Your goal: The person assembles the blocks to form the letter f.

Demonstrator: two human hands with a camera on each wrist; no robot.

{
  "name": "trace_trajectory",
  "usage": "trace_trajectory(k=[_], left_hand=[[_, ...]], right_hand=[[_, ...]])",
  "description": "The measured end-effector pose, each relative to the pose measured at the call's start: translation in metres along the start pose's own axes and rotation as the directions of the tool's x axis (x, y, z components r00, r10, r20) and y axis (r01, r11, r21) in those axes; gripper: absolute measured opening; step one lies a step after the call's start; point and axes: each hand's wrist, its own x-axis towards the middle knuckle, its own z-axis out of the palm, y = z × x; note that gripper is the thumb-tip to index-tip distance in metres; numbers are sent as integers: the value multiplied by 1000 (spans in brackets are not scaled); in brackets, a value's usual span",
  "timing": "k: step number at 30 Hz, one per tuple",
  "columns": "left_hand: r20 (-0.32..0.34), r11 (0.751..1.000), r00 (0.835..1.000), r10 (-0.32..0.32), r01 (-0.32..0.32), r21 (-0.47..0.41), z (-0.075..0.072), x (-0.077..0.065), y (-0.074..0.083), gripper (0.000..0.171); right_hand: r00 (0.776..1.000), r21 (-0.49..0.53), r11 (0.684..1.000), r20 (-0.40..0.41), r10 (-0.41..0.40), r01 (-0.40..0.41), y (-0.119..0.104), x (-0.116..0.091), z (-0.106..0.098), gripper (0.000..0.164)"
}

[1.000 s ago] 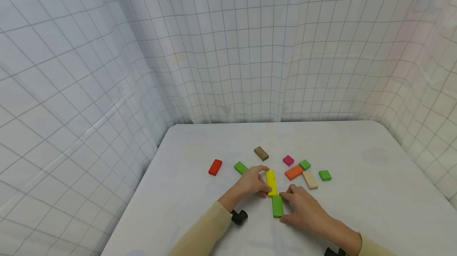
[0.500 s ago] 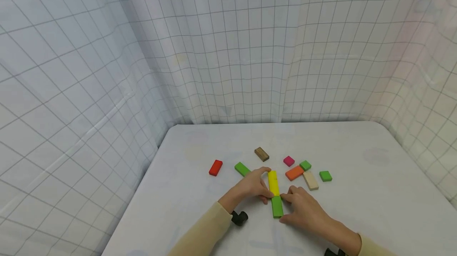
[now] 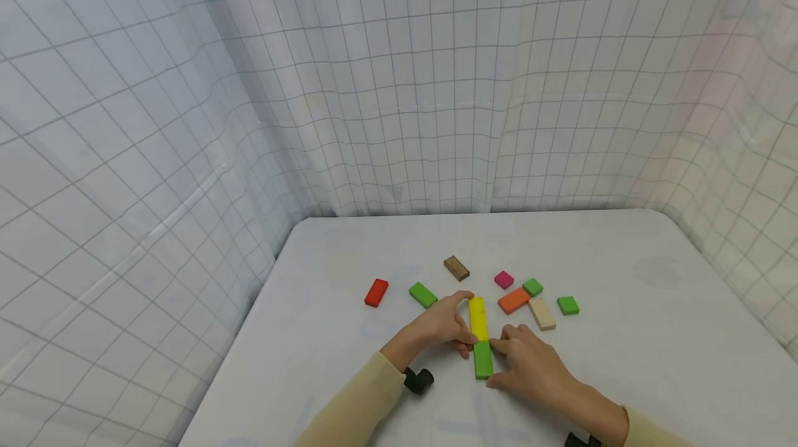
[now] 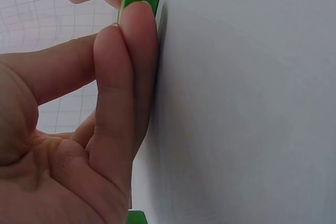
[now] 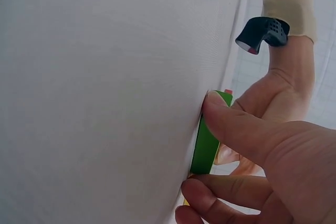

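Pinches the yellow piece (image 3: 478,319) with the left hand (image 3: 439,324) and the near green block (image 3: 483,361) with the right hand (image 3: 533,366).
Reaches from either side, hands close to each other, with both pieces touching end to end between them on the white table (image 3: 299,343); puts the right thumb by the green block's near end, a finger by its far end. Has a second green block (image 3: 423,294) just beyond the left hand, a red block (image 3: 377,292) farther left, a brown block (image 3: 456,268) farther out past the left fingertips. Has a pale block (image 3: 542,314) just beyond the right hand, bunched with an orange block (image 3: 514,300) and a small green square (image 3: 533,287); cannot tell whether all touch. Has a magenta piece (image 3: 504,279) past those, another green square (image 3: 568,305) out to their right. Meets gridded white cloth (image 3: 399,86) beyond everything.
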Motion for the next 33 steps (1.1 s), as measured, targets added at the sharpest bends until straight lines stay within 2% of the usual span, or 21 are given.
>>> trace_trajectory(k=[11, 18, 22, 25, 28, 33], left_hand=[[2, 1000, 1000, 13, -13, -19, 0, 1, -5, 83], [-1, 999, 1000, 24, -24, -30, -2, -2, -4, 89], [-54, 998, 998, 43, -41, 37, -6, -5, -2, 91], [-104, 994, 993, 56, -46, 97, -9, -9, 1, 89], [-143, 986, 987, 76, -53, 157, -11, -12, 3, 88], [-191, 963, 974, 119, -67, 260, -12, -18, 5, 81]], right_hand=[[1000, -17, 1000, -3, -11, 11, 0, -1, 0, 66], [1000, -16, 1000, 26, 10, -9, 7, 0, -11, 69], [999, -12, 999, 11, 37, -37, 12, 6, -22, 64], [999, 8, 1000, -38, 21, -21, 17, 12, -31, 56], [992, 30, 998, -112, -48, 52, 24, 20, -39, 49], [965, 41, 985, -213, -155, 168, 36, 39, -45, 44]])
